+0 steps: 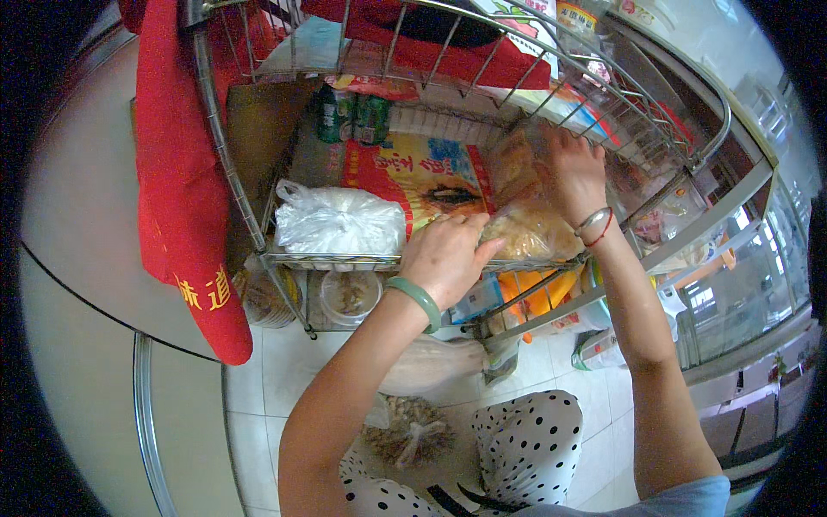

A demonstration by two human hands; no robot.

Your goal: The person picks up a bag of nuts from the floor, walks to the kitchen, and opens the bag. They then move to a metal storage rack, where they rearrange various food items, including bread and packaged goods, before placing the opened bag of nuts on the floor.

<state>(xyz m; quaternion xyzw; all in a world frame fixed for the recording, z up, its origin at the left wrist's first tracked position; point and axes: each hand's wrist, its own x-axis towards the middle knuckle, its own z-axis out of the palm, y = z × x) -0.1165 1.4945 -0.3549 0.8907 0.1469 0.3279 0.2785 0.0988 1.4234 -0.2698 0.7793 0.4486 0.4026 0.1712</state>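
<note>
Left hand fingers curl down over the near end of a clear bag of tan snacks, gripping it at the wire shelf's front edge. Green bangle on that wrist. Right hand fingers spread and press on the far upper part of the same bag, against a second clear packet behind it; can't tell if they close around it. Red string and silver bracelet on right wrist. Bag sits at the shelf's right end, beside a flat red-and-yellow package. White knotted plastic bag left of that. Two green cans at the back. Red cloth hangs off the rack's left side. Lower shelf: round lidded tub, orange packs. Tiled floor, bag of nuts near the polka-dot clothing.
</note>
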